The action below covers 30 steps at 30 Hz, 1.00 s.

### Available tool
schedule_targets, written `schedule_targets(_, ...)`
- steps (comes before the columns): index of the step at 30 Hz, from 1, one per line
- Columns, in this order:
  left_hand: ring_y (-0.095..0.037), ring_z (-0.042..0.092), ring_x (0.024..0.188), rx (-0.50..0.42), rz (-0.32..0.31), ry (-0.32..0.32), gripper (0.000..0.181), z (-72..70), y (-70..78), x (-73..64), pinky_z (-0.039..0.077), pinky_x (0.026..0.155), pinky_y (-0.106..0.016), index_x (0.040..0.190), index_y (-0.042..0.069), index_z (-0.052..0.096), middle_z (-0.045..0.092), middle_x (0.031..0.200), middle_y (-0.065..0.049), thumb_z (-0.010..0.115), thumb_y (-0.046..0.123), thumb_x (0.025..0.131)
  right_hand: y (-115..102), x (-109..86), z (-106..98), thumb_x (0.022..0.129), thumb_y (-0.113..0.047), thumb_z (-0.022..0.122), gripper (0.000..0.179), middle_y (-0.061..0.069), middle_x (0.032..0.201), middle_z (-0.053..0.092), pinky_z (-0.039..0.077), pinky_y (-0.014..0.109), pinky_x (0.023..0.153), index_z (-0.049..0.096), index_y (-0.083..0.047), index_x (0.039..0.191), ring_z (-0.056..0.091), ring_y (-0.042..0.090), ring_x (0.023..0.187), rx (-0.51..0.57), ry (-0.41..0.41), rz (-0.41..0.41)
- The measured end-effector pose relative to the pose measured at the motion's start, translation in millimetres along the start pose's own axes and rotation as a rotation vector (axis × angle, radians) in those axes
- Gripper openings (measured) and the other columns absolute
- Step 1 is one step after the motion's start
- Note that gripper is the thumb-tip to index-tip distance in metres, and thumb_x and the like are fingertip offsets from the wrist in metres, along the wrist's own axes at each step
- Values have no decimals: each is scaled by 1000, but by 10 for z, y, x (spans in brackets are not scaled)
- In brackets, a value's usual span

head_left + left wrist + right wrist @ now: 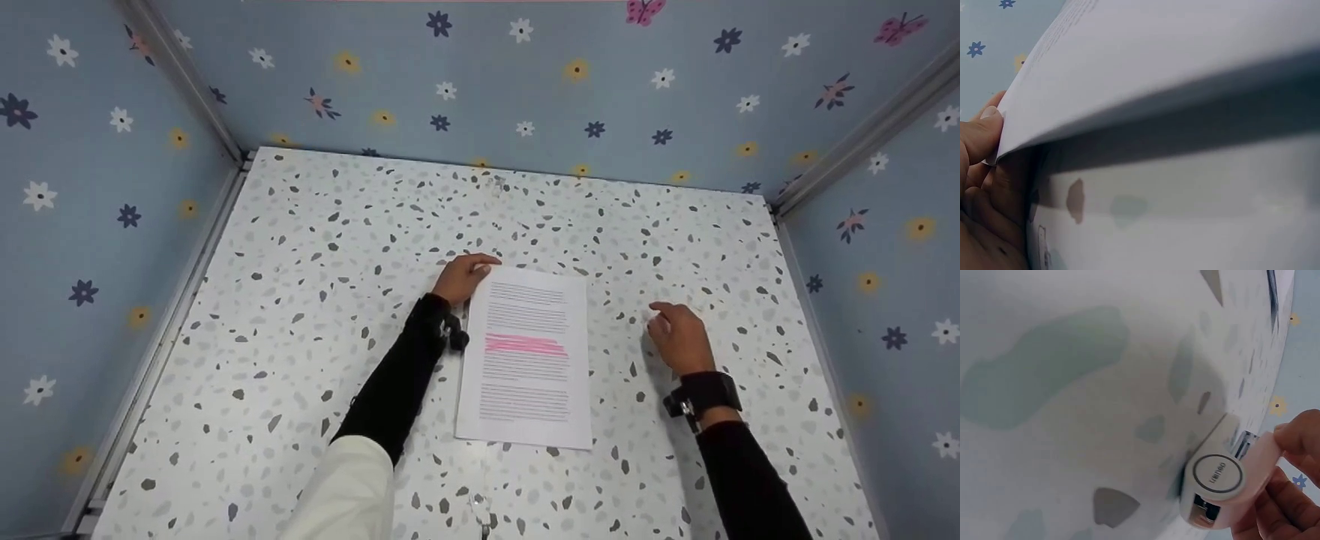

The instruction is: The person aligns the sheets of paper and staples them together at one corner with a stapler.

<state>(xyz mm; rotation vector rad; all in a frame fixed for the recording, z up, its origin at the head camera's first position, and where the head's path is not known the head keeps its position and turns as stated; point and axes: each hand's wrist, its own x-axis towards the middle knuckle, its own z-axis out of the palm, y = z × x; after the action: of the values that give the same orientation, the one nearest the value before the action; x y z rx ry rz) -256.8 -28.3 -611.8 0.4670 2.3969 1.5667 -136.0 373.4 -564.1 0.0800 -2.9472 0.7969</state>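
Observation:
A stack of printed sheets [525, 375] with pink highlighter strokes across its middle lies on the table. My left hand [461, 279] pinches the top left corner. In the left wrist view the thumb [985, 132] lies over the paper [1129, 45] and other fingers are below it, the near edge raised over a shadow. To the right of the sheets, my right hand [682, 337] grips a small pink and white stapler [1219, 481], seen in the right wrist view close to the tabletop. The hand hides the stapler in the head view.
The white speckled table [300, 300] is bounded by blue flowered panels [495, 82] at the back and both sides. Grey metal rails [199, 82] run along the corners. A small clear object [480, 510] lies at the table's front.

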Motion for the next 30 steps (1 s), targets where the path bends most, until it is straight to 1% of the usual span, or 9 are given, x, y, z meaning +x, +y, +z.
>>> schedule_targets(8,-29,64,114,21,8,9,28,-51,65,30,45,102,-39,129,3,68,67,129,-15,52,8,106,-19,57,15,98,-11,60,34,28,113,62,47,56,92,65,3,128,60,43,105,-17,-26,88)
schedule_targets(11,-30,63,117,22,1,-5,29,-62,83,6,45,103,-40,131,3,66,64,133,-16,52,8,107,-60,48,28,95,-10,66,35,31,117,60,44,58,94,65,4,127,56,47,108,-3,50,48)
schedule_targets(15,-30,67,109,-8,-12,-2,30,-71,99,-53,50,95,-40,132,3,65,64,133,-17,51,8,107,-210,53,68,92,-6,72,31,31,116,60,42,58,92,68,4,121,53,47,107,48,197,-66)
schedule_targets(18,-31,70,97,-69,-14,21,29,-79,124,-117,54,84,-37,131,0,65,66,129,-19,50,6,107,-371,81,113,93,-5,71,30,28,115,61,46,55,90,68,3,122,56,43,105,134,208,-97)
schedule_targets(20,-32,70,94,-128,-24,32,29,-90,166,-172,54,79,-35,131,-2,64,66,126,-21,50,5,107,-468,110,152,95,-7,70,34,28,116,61,50,53,89,65,3,127,58,40,106,207,160,-72)
schedule_targets(22,-32,71,92,-170,-18,39,29,-103,214,-222,54,76,-34,131,-4,63,66,125,-23,49,3,107,-545,147,195,96,-12,70,42,28,122,60,51,51,91,59,3,135,60,39,110,293,80,-7)
schedule_targets(25,-34,70,89,-200,18,47,28,-128,337,-271,54,72,-34,130,-7,63,66,123,-24,49,1,106,-616,208,270,98,-24,69,59,27,135,55,49,50,98,46,0,148,58,38,121,419,-46,143)
schedule_targets(28,-33,69,87,-225,69,42,28,-149,451,-281,54,70,-35,129,-7,63,65,124,-24,50,2,106,-662,272,353,100,-30,67,71,26,144,49,47,49,103,32,-3,156,53,38,128,616,-143,288)
schedule_targets(30,-36,67,90,-246,84,32,28,-177,561,-294,53,71,-37,129,-6,64,64,125,-24,50,2,106,-696,308,403,100,-30,67,73,25,144,49,48,47,102,29,-4,157,54,37,127,744,-193,363)
